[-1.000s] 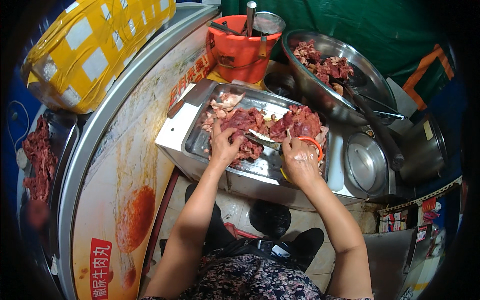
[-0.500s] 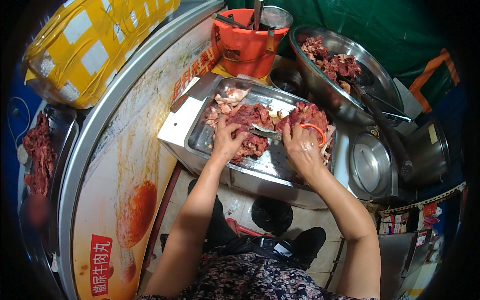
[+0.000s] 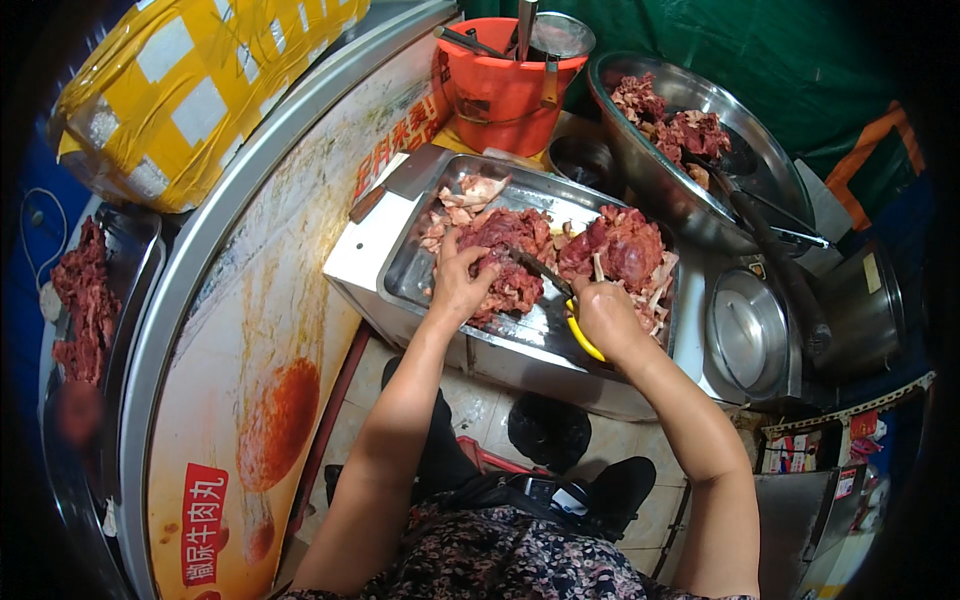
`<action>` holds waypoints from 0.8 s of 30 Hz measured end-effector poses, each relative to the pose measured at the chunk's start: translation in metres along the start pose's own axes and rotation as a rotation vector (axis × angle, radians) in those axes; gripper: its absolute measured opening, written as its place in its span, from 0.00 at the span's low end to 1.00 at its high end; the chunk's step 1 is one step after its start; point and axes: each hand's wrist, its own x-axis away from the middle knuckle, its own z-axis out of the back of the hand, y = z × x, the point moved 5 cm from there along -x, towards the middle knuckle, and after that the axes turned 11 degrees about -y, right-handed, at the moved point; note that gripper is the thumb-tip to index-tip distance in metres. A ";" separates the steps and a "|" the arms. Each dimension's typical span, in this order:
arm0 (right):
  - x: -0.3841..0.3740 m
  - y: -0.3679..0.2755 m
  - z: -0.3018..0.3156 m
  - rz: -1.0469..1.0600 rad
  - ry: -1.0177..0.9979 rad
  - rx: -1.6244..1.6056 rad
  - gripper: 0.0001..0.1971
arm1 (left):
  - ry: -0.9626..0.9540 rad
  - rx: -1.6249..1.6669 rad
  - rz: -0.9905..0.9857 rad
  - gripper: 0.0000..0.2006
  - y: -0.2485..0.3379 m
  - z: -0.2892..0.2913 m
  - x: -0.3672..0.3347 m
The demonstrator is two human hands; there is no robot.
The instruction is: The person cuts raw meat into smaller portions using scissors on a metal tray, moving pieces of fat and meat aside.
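My left hand (image 3: 460,285) is closed on the near left edge of a pile of raw red meat (image 3: 515,232) in a shallow metal tray (image 3: 540,328). In my right hand (image 3: 608,315) is a pair of scissors (image 3: 582,335); a yellow handle loop shows below the hand. Their dark blades slant up and left, with the tips against the meat beside my left fingers. A second meat pile (image 3: 630,250) lies in the right of the tray, just beyond my right hand. Pale fatty scraps (image 3: 472,195) sit in the tray's far left corner.
Behind the tray stands an orange bucket (image 3: 505,105) of utensils. A large tilted steel bowl (image 3: 720,90) at the far right holds more meat. A cleaver (image 3: 415,172) lies by the tray's left corner; a round metal pan (image 3: 745,325) stands right. Another meat tray (image 3: 135,290) is far left.
The scissors have turned in my right hand: a handle loop now shows below the hand, where an orange loop showed above it. My left hand stays on the meat.
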 end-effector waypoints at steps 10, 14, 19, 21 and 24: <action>-0.025 0.025 -0.001 -0.054 -0.523 -0.683 0.13 | 0.013 -0.011 -0.029 0.19 0.003 0.001 0.002; -0.013 0.025 -0.004 -0.246 -0.676 -1.053 0.09 | 0.048 -0.085 -0.065 0.18 0.007 0.000 0.004; -0.004 0.021 -0.023 -0.265 -0.818 -1.515 0.15 | 0.071 -0.096 -0.108 0.18 0.009 -0.001 0.005; -0.004 0.020 -0.031 -0.233 -0.855 -1.639 0.14 | 0.056 -0.045 -0.111 0.18 0.010 -0.001 0.005; 0.001 0.006 -0.026 -0.175 -0.842 -1.791 0.12 | 0.059 -0.042 -0.119 0.17 0.012 0.001 0.005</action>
